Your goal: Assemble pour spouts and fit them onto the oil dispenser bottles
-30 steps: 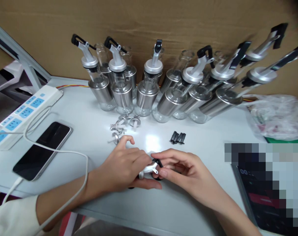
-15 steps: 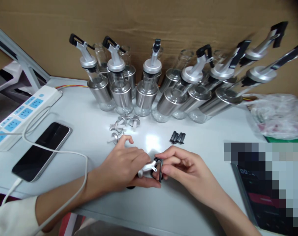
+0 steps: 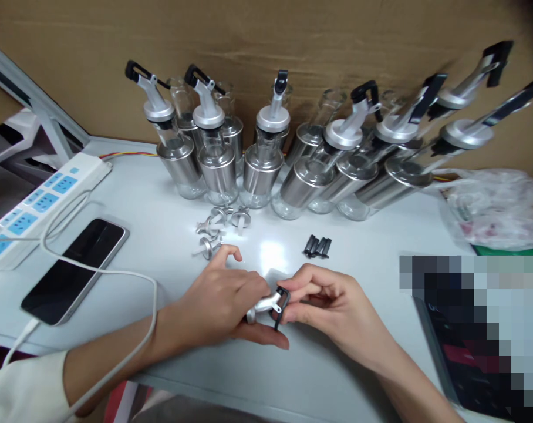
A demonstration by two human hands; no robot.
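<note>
A: Seeing what behind the worktop (image 3: 332, 376)?
B: Facing a brown, cardboard-like panel (image 3: 249, 29), faintly creased and spanning the whole back.
A: And looking left?
B: Finding a grey metal frame (image 3: 50, 117), slanting down toward the worktop's far left corner. Glimpsing grey and white shapes (image 3: 24, 138) beyond, too cropped for naming.
A: Noticing any light?
B: Catching a bright white glare (image 3: 273, 257) on the pale grey surface. Spotting something red (image 3: 115, 400) below the near edge, too.

Impossible to see past the left hand (image 3: 220, 296) to the rest of the silver spout (image 3: 266, 304), past front bottles (image 3: 264, 170) to the whole back row (image 3: 310, 135), or through blocky pixels (image 3: 515, 329) to all the dark device (image 3: 454, 332).
</note>
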